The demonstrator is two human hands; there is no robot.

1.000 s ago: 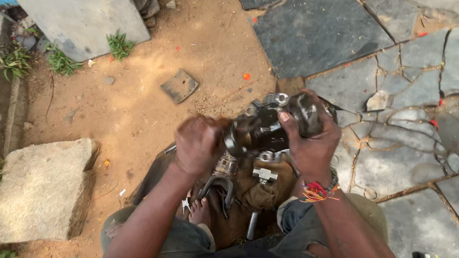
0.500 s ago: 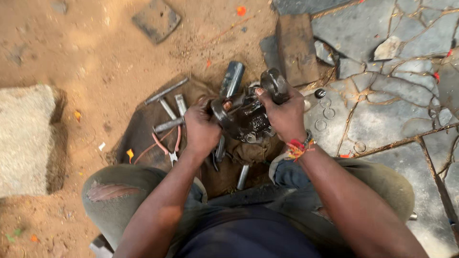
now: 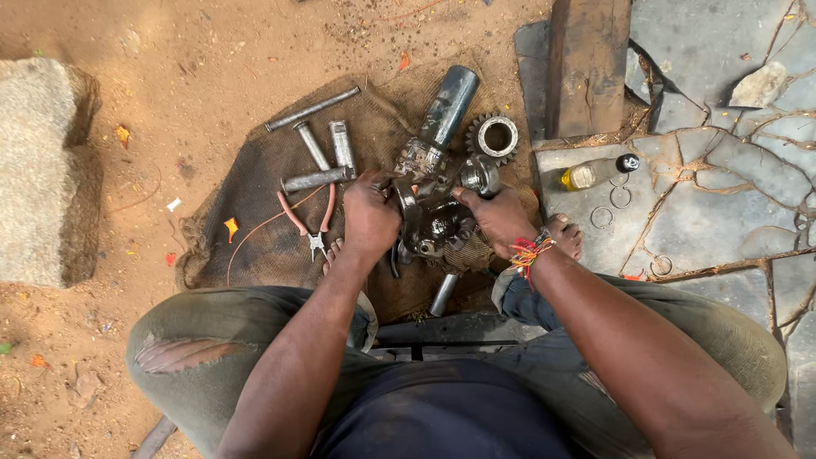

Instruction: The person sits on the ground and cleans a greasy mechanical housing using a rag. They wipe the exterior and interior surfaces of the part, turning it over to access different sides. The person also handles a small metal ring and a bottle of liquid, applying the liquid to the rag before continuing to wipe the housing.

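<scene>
I see left hand (image 3: 370, 217) and right hand (image 3: 497, 219) both clenched around greasy dark steel gear assembly (image 3: 435, 223). I judge it heavy, rigid, slippery; grip casing flanks.

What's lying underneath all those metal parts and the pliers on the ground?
A brown burlap cloth is spread on the sandy ground, under the metal rods, pliers and gear. Its middle is hidden by both hands and the greasy metal assembly they grip.
</scene>
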